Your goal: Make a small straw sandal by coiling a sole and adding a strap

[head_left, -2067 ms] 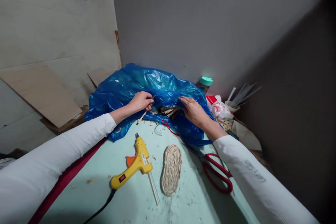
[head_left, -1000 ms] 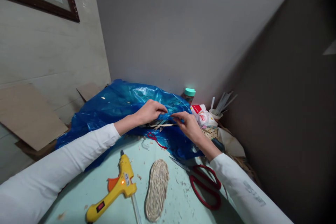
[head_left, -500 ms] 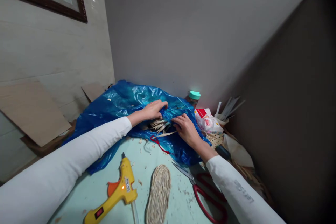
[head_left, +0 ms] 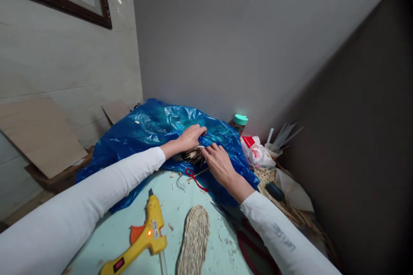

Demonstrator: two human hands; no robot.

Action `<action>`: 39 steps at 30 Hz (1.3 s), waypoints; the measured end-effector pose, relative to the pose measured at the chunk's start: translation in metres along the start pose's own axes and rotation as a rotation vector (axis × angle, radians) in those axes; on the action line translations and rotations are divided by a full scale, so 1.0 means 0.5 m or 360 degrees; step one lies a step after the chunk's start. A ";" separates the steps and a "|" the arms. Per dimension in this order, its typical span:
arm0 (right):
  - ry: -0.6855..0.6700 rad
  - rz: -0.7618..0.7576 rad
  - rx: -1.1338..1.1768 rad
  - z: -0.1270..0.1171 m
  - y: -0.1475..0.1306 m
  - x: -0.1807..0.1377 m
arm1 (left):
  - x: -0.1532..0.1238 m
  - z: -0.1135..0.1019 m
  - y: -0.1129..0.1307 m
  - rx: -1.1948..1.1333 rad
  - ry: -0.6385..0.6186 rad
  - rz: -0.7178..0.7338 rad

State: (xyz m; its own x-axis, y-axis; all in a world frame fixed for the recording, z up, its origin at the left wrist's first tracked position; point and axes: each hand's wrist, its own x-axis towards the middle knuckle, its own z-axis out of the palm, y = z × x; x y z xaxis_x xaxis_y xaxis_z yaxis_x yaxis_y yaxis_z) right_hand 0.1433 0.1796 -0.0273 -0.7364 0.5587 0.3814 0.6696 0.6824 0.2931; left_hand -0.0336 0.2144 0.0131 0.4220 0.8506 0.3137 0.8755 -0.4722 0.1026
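My left hand (head_left: 192, 136) is closed on the crumpled rim of a large blue plastic bag (head_left: 129, 144). Inside the bag's mouth shows a bundle of dry straw strips (head_left: 193, 155). My right hand (head_left: 221, 165) reaches over this bundle from the right, its bent fingertips closed at the strips and partly hidden. A red cord (head_left: 196, 180) lies by the bag's front edge. Nearer to me, a woven straw sole (head_left: 194, 240) rests on the table, touched by neither hand.
A yellow glue gun (head_left: 155, 219) with its light on lies at left. Red-handled scissors (head_left: 250, 247) sit partly under my right forearm. Behind them are a basket piece (head_left: 267, 175), a cup of glue sticks (head_left: 273, 151), a jar (head_left: 239, 121) and a grey panel (head_left: 209, 43).
My right hand has moved left and inward over the straw strips, covering more of them. The right sleeve now overlaps the scissors. My left hand stays at the bag's rim.
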 end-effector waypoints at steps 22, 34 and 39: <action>0.0011 0.0114 -0.0124 -0.002 0.004 -0.009 | -0.040 0.025 -0.011 -0.0053 -0.0182 0.0308; 0.0167 -0.0189 0.0087 0.006 -0.043 -0.032 | -0.047 0.049 0.003 0.0036 -0.0094 0.0255; 0.0233 -0.0310 0.0187 0.002 -0.052 -0.048 | -0.046 0.055 0.009 0.0079 -0.0116 0.0222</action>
State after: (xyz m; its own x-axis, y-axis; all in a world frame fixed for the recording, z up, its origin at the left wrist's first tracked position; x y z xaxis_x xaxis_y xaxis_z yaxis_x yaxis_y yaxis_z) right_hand 0.1436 0.1488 -0.0450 -0.8229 0.3429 0.4530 0.4943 0.8252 0.2733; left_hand -0.0330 0.1989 -0.0195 0.5547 0.7929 0.2523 0.8170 -0.5764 0.0152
